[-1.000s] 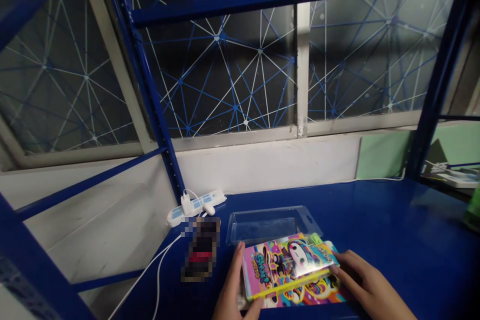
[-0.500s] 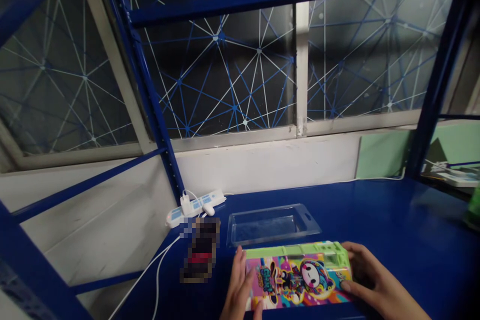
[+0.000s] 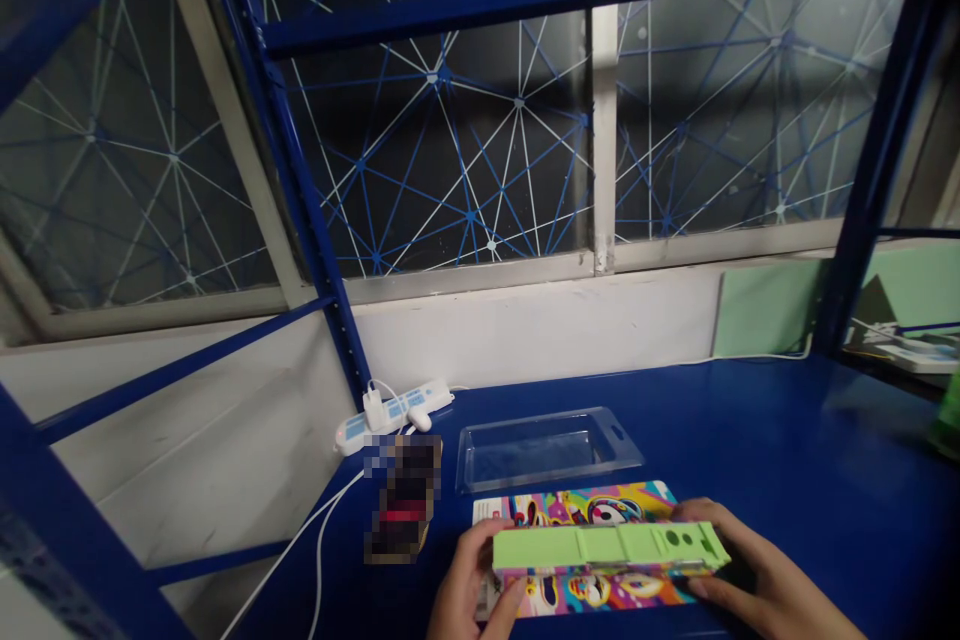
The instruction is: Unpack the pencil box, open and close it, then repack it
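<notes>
"Holding what?"
"Left hand [image 3: 471, 582] and right hand [image 3: 754, 565] grip opposite ends of the green-sided case [image 3: 600, 548] between them."
"And beyond?"
"A printed card [image 3: 555, 510] shows beneath it; farther from both hands lies a clear tray [image 3: 529, 460]."

No text can be read, the marks on the colourful card [image 3: 585, 505] (near its left corner) being too small.
</notes>
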A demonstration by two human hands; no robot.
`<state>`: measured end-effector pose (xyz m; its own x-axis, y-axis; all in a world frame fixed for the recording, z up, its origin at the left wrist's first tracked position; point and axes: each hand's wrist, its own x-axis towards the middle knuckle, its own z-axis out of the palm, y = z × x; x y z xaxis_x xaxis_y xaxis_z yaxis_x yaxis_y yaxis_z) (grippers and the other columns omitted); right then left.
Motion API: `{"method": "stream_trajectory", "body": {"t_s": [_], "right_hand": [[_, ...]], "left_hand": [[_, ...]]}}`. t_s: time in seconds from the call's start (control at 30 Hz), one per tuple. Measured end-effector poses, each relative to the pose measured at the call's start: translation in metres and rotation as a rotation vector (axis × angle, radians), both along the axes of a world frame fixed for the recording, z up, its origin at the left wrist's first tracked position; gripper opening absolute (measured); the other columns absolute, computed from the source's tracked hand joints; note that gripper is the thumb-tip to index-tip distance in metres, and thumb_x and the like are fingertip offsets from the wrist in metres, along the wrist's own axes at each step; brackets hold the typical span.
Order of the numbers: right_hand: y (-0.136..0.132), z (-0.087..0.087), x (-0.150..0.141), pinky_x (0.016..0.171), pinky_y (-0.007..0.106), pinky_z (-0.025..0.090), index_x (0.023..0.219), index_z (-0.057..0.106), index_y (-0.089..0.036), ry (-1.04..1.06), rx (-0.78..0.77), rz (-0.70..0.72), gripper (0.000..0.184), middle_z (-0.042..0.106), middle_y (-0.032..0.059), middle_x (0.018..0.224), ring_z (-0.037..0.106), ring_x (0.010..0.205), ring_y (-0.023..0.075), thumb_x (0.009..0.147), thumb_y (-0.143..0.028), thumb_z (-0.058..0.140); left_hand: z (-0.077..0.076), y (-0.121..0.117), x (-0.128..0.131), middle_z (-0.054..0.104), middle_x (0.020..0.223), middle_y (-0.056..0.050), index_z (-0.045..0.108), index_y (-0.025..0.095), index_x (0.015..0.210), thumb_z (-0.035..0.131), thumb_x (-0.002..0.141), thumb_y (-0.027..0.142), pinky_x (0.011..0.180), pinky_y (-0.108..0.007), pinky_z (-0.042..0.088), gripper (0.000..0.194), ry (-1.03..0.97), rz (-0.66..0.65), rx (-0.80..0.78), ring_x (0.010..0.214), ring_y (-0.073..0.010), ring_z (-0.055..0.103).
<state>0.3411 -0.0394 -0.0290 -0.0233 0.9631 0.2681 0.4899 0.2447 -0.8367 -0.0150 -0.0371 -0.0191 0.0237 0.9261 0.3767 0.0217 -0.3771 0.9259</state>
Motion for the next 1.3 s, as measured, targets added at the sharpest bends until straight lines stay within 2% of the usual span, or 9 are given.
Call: {"method": "stream_trajectory", "body": {"t_s": [0.2,0.33,0.47,0.6,0.77,0.83,0.93,1.13,1.3], "right_hand": [[0.001,0.005,-0.003,0.096,0.031,0.052,0.108,0.072,-0.028,-0.031,0.027,0.027,0.037,0.073,0.0061,0.117,0.068,0.108,0.0274,0.078,-0.049,0.076],[0.006,-0.004,-0.006,0.093,0.028,0.054,0.111,0.07,-0.028,-0.103,0.108,-0.013,0.034,0.073,0.005,0.117,0.069,0.106,0.0259,0.079,-0.038,0.074],[0.006,-0.013,-0.008,0.1,0.031,0.051,0.123,0.066,-0.027,-0.206,0.157,-0.012,0.039,0.069,0.006,0.128,0.066,0.116,0.0253,0.085,-0.033,0.067],[-0.002,-0.008,-0.009,0.115,0.04,0.037,0.143,0.053,-0.032,-0.299,0.114,0.065,0.051,0.054,0.0049,0.148,0.049,0.137,0.025,0.093,-0.042,0.06],[-0.006,0.008,-0.01,0.117,0.048,0.033,0.14,0.057,-0.036,-0.313,0.044,0.131,0.06,0.044,0.0042,0.156,0.039,0.144,0.0307,0.085,-0.052,0.07],[-0.005,0.012,-0.012,0.117,0.048,0.033,0.136,0.061,-0.036,-0.287,0.032,0.12,0.053,0.045,0.0047,0.155,0.04,0.143,0.031,0.087,-0.052,0.067],[-0.003,0.015,-0.013,0.116,0.047,0.034,0.137,0.061,-0.034,-0.269,0.028,0.11,0.055,0.045,0.0064,0.155,0.042,0.142,0.032,0.086,-0.052,0.068],[-0.002,0.015,-0.015,0.114,0.043,0.037,0.134,0.064,-0.033,-0.276,0.071,0.113,0.053,0.052,0.0059,0.15,0.047,0.138,0.0303,0.084,-0.052,0.07],[-0.003,0.017,-0.017,0.114,0.044,0.038,0.131,0.066,-0.032,-0.267,0.07,0.087,0.051,0.056,0.0062,0.147,0.051,0.136,0.0302,0.084,-0.054,0.069]], "left_hand": [[0.012,-0.004,-0.002,0.073,0.116,-0.011,0.061,0.022,0.121,0.067,0.084,0.06,0.088,-0.026,0.054,0.053,0.023,-0.116,-0.059,0.105,-0.0232,0.07],[0.003,0.0,-0.003,0.065,0.134,-0.015,0.062,0.021,0.121,0.07,0.083,0.06,0.103,-0.034,0.049,0.055,-0.057,-0.1,-0.093,0.123,-0.0287,0.062],[-0.01,0.005,-0.004,0.058,0.142,-0.017,0.061,0.021,0.122,0.071,0.082,0.059,0.113,-0.041,0.04,0.056,-0.1,-0.062,-0.098,0.133,-0.0308,0.054],[-0.014,0.01,-0.01,0.049,0.149,-0.02,0.065,0.02,0.113,0.07,0.081,0.061,0.109,-0.043,0.044,0.052,-0.015,-0.096,-0.097,0.134,-0.0334,0.053],[-0.007,0.011,-0.016,0.047,0.152,-0.016,0.068,0.022,0.1,0.074,0.078,0.034,0.11,-0.043,0.043,0.026,0.255,-0.069,-0.03,0.138,-0.0319,0.049],[-0.004,0.009,-0.016,0.045,0.154,-0.013,0.068,0.025,0.11,0.071,0.076,0.021,0.113,-0.043,0.04,0.034,0.365,-0.023,0.008,0.14,-0.0298,0.046],[-0.002,0.007,-0.013,0.041,0.158,-0.01,0.062,0.028,0.13,0.068,0.071,0.01,0.116,-0.045,0.037,0.063,0.483,0.048,0.029,0.143,-0.0298,0.042],[0.003,0.005,-0.007,0.046,0.154,-0.011,0.04,0.025,0.152,0.073,0.066,0.011,0.119,-0.048,0.031,0.093,0.528,0.094,0.02,0.142,-0.0331,0.041],[0.005,0.006,-0.005,0.052,0.147,-0.014,0.035,0.024,0.154,0.071,0.066,0.013,0.116,-0.05,0.033,0.096,0.56,0.099,-0.018,0.136,-0.0332,0.046]]}}
